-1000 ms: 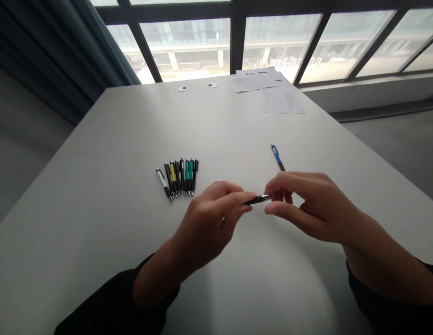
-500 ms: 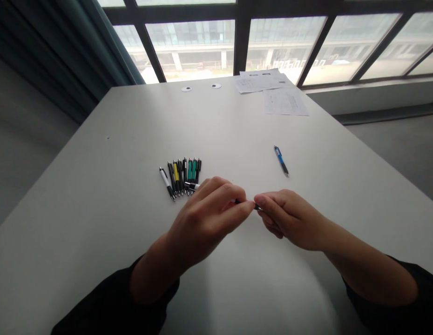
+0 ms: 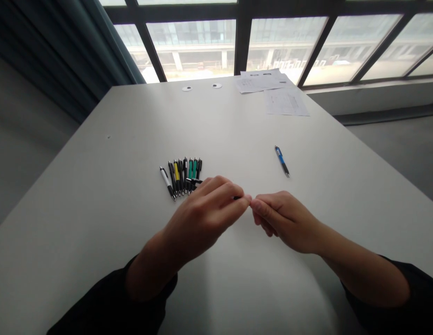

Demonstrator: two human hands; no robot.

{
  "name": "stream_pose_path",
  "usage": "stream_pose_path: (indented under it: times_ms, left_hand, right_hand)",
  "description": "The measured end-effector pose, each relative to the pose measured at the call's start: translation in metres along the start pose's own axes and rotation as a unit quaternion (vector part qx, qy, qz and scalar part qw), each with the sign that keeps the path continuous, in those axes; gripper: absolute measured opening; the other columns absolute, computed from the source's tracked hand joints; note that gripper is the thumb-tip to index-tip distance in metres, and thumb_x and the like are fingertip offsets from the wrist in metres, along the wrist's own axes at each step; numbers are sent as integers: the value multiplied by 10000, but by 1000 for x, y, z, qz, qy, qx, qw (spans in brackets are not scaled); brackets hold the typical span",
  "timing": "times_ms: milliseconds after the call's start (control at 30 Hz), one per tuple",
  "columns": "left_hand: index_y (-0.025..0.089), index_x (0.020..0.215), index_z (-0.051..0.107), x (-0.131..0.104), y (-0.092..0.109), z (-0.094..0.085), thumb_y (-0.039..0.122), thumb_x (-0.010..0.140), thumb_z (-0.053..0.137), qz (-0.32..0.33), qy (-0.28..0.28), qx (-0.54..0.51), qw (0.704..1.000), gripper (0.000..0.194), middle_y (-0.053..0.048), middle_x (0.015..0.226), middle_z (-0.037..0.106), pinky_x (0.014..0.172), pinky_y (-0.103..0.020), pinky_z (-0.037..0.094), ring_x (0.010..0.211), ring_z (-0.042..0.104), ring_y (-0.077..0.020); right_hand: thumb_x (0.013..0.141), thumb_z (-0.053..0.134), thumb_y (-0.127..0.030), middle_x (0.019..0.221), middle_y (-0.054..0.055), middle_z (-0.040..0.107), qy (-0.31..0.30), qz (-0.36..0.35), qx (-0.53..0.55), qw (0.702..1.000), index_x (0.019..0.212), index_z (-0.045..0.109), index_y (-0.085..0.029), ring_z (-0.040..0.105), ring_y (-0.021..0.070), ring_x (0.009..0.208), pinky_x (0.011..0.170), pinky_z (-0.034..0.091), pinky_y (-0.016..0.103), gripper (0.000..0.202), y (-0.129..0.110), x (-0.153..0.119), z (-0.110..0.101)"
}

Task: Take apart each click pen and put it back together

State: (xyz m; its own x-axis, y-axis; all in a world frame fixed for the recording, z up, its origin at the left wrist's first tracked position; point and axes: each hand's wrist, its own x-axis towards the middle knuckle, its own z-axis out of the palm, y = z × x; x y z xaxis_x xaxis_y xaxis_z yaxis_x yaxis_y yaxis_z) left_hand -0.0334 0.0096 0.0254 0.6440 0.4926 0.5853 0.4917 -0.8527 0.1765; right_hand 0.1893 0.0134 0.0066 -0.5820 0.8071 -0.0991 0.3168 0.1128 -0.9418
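My left hand is closed around a pen. The pen's clip end sticks out past the knuckles on the left, over the row of pens, and a bit of dark barrel shows between thumb and fingers. My right hand is closed in a pinch at the pen's other end, its fingertips meeting those of my left hand; the tip itself is hidden. Just beyond my left hand lie several pens side by side, among them a white pen, a yellow pen and a green pen.
A blue pen lies apart, beyond my right hand. Printed papers rest at the far right of the white table, with two small white discs near its back edge. Windows and a curtain stand behind.
My right hand has shifted slightly left, closing the small gap between the hands where the pen showed. The clip end has turned, now showing dark where white barrel was visible.
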Motion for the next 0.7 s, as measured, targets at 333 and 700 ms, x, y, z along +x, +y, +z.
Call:
stream_pose_path:
  times_ms: [333,700]
  left_hand:
    - [336,1362,588,-4,0,1,270,875,773,-90,169,78,978,525,-51,1533,487,1236,-563,268,1465,370,-336]
    - [389,1521,312,-1,12,-4,90,906,709,-249,145,-424,859,792,-56,1296,672,852,-374,672,878,758,-176]
  right_hand:
    - [1048,417,-556,586,16,588,-42,-40,290,955,718,582,-156,522,117,518,521,424,261,545,11,2,26]
    - [1068,435,-430,752,48,637,-37,-69,197,977,829,650,-132,562,111,624,585,483,247,438,14,-2,46]
